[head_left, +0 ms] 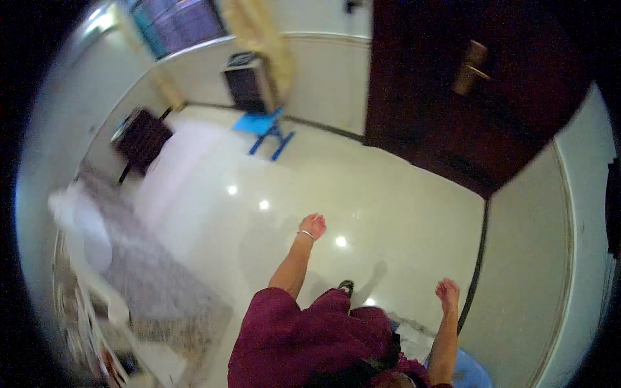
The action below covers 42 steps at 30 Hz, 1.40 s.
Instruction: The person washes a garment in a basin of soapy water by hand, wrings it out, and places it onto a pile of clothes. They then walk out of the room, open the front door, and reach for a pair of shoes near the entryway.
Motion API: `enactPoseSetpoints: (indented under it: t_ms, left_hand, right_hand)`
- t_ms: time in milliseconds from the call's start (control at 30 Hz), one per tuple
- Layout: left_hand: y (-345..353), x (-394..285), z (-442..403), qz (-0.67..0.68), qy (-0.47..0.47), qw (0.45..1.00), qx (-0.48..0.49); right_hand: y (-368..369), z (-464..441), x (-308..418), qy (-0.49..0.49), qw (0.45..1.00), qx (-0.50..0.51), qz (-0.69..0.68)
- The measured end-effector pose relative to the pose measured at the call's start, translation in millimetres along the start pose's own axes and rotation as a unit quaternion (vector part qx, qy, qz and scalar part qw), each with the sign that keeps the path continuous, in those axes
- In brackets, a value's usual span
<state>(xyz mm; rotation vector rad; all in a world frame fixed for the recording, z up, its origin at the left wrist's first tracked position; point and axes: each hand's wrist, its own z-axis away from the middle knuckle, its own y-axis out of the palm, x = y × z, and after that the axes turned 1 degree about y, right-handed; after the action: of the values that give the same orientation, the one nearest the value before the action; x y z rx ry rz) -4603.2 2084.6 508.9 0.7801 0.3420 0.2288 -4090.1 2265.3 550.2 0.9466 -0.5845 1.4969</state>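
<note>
My left hand [313,226] hangs out over the shiny tiled floor [394,213], its fingers curled in and nothing showing in them. Around that wrist sits a thin pale bracelet [306,234]. On the other side, my right hand [447,292] is raised near the right-hand wall, also with curled fingers and no object visible. Both hands are apart from anything around them. Below me show my maroon clothing [291,343] and the tip of one dark shoe [347,286].
A dark brown door [427,97] with a brass handle [471,70] stands ahead. Left of it, a box-shaped speaker-like object [251,84] rises behind a blue folding stool [259,123]. A dark chair-like piece [141,139] and grey patterned surface [155,278] lie left. Something blue [471,370] is bottom right.
</note>
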Motion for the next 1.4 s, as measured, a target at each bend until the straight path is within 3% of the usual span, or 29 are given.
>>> enactPoseSetpoints:
  t_ms: [67,133,200,267,333,500,567,600,667,700,733,800,833,867,900,933,1033,1100,1167,1267,1333,1367,1400]
  left_hand:
    - [77,20,-34,-0.027,0.002,0.991,0.131]
    - [153,38,-85,-0.115,-0.004,0.981,0.158]
    - [239,51,-109,-0.196,-0.024,0.968,0.156]
    - [298,64,-153,-0.328,0.044,0.926,0.179]
    - [384,84,-178,-0.346,0.120,0.911,0.191]
    - [543,136,-226,-0.425,0.154,0.871,0.193]
    - [588,157,-226,-0.531,0.240,0.791,0.187]
    - [606,158,-238,-0.528,0.242,0.792,0.187]
    - [640,159,-278,-0.640,0.447,0.580,0.233]
    - [664,159,-263,-0.715,0.552,0.395,0.170]
    - [685,154,-259,-0.714,0.554,0.394,0.167]
    - [727,141,-265,-0.752,0.614,0.214,0.107]
    - [744,135,-272,-0.757,0.620,0.178,0.102]
    - [765,125,-280,-0.754,0.625,0.174,0.102]
    - [783,117,-285,-0.770,0.618,0.130,0.087]
    - [800,109,-292,-0.784,0.611,0.085,0.071]
    - [835,89,-319,-0.789,0.611,0.029,0.061]
    - [857,74,-340,-0.787,0.614,0.005,0.065]
    - [872,65,-357,-0.784,0.615,-0.034,0.084]
    - [884,57,-386,-0.763,0.633,-0.028,0.126]
    - [886,54,-409,-0.741,0.655,-0.034,0.145]
    - [886,51,-418,-0.718,0.676,-0.040,0.160]
    - [886,49,-424,-0.718,0.675,-0.038,0.163]
  right_hand:
    - [4,-21,38,0.002,1.000,-0.024,0.004]
    - [-2,-60,77,0.013,0.999,-0.033,-0.010]
    - [-8,-116,109,0.007,0.999,-0.036,-0.002]
    - [-14,-173,147,-0.006,0.999,-0.037,0.014]
    - [-7,-232,218,-0.051,0.998,-0.019,0.038]
    - [20,-335,337,-0.121,0.979,-0.003,0.162]
    - [26,-374,372,-0.321,0.874,0.034,0.364]
    - [46,-368,402,-0.349,0.847,0.038,0.398]
    - [90,-380,455,-0.416,0.790,0.038,0.449]
    - [109,-393,472,-0.453,0.759,0.031,0.466]
    - [128,-406,489,-0.456,0.759,0.033,0.464]
    - [165,-433,522,-0.524,0.688,0.023,0.502]
    - [182,-444,537,-0.527,0.687,0.021,0.500]
    - [202,-458,554,-0.549,0.660,0.010,0.512]
    - [220,-469,568,-0.569,0.632,-0.001,0.526]
    - [239,-478,582,-0.573,0.631,-0.003,0.523]
    - [284,-509,616,-0.573,0.606,-0.053,0.549]
    - [312,-538,634,-0.608,0.526,-0.153,0.575]
    - [327,-574,643,-0.601,0.514,-0.160,0.592]
    - [345,-596,658,-0.598,0.493,-0.171,0.608]
    - [354,-600,665,-0.511,0.548,-0.169,0.640]
    - [353,-620,660,-0.588,0.528,-0.184,0.584]
    - [351,-632,652,-0.586,0.528,-0.186,0.586]
